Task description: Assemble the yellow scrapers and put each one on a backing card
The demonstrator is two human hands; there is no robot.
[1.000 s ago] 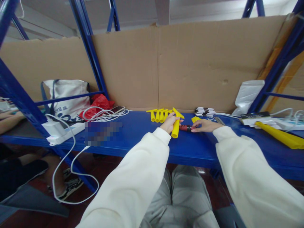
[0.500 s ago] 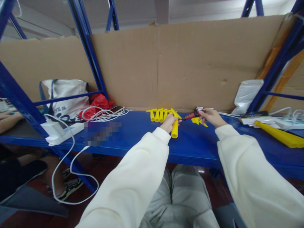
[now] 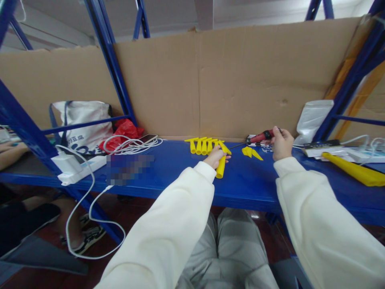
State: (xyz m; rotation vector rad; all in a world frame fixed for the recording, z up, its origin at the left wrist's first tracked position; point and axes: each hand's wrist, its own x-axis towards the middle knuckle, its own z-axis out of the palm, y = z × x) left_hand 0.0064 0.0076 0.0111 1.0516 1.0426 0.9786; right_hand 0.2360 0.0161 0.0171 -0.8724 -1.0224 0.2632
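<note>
My left hand is closed around a yellow tube-shaped part, whose open round end points toward me. A flat yellow piece slants off its far end. My right hand grips the rear of a red-handled screwdriver. Its thin dark shaft points left, with the tip at the yellow part by my left fingers; whether it touches is hard to see. Just left of my left hand, several similar yellow parts lie in a row. Small loose yellow pieces rest below the screwdriver.
On the blue shelf, white cables, a red bag and a power strip lie left. A yellow bag and small boxes are right. Cardboard stands behind. Another person's arm shows far left.
My right hand has moved right and slightly up, from the front of the screwdriver to its rear end. More of the shaft now shows. My left hand stays nearly in place with the yellow part.
</note>
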